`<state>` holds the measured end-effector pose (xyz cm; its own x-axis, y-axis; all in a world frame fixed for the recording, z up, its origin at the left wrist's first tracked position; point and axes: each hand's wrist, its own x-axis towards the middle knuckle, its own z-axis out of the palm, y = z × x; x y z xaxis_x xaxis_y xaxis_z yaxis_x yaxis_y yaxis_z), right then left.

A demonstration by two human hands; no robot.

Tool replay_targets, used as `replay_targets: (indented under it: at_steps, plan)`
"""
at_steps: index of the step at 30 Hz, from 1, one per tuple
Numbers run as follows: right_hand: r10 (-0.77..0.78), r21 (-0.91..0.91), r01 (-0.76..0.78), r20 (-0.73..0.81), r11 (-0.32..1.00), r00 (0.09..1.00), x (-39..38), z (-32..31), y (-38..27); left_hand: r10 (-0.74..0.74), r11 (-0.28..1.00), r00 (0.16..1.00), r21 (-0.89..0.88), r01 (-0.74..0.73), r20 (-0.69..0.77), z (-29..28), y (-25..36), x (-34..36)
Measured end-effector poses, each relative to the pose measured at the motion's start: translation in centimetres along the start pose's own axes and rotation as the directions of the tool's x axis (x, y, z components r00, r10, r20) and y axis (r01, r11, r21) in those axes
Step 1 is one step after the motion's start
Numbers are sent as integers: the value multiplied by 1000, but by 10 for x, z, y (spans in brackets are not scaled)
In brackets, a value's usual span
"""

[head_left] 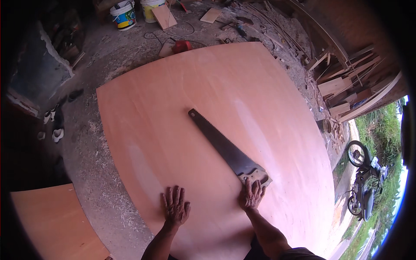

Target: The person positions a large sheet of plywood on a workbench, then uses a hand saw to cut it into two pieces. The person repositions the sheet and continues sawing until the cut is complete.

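A large sheet of reddish plywood [169, 112] lies in front of me. On it rests a handsaw [221, 145], its dark toothed blade pointing away and to the left, its pale handle toward me. My left hand [176, 208] lies flat on the sheet near its close edge, fingers spread, holding nothing. At the saw's handle is my right hand [252, 196], palm down, with its fingertips on the near edge of the handle. Those fingers look apart and extended rather than wrapped round it.
Two buckets [124, 17] and a red tool with a cord [182, 46] sit beyond the sheet. Scrap wood [342, 86] is piled at the right. A motorcycle [366, 186] stands outside. Another plywood piece [56, 221] is at lower left; shoes [57, 134] lie on the floor.
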<state>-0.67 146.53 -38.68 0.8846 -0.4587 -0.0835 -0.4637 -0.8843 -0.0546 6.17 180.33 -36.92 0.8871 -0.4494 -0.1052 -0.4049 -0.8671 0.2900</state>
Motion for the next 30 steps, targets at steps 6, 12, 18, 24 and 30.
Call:
replay_targets:
  at_steps: [6, 12, 18, 24, 30]
  plan:
    - [-15, 100, 8, 67, 995, 998, -3, -2, 7, -121, 988, 989, 81, 128, -81, 9, 42, 66]
    - [56, 188, -47, -41, 981, 998, 3, -1, 10, -210, 973, 968, 64, 220, -138, 25, 76, 144]
    - [6, 179, 26, -174, 984, 985, 81, -23, 27, -184, 976, 958, 77, 205, -220, 32, 104, 200]
    - [-185, 180, 214, -164, 960, 969, 161, -25, 52, -124, 983, 936, 88, 161, -328, 47, 132, 276]
    - [-246, 143, 268, -156, 953, 957, 166, -15, 58, -224, 961, 902, 71, 268, -368, 48, 157, 354]
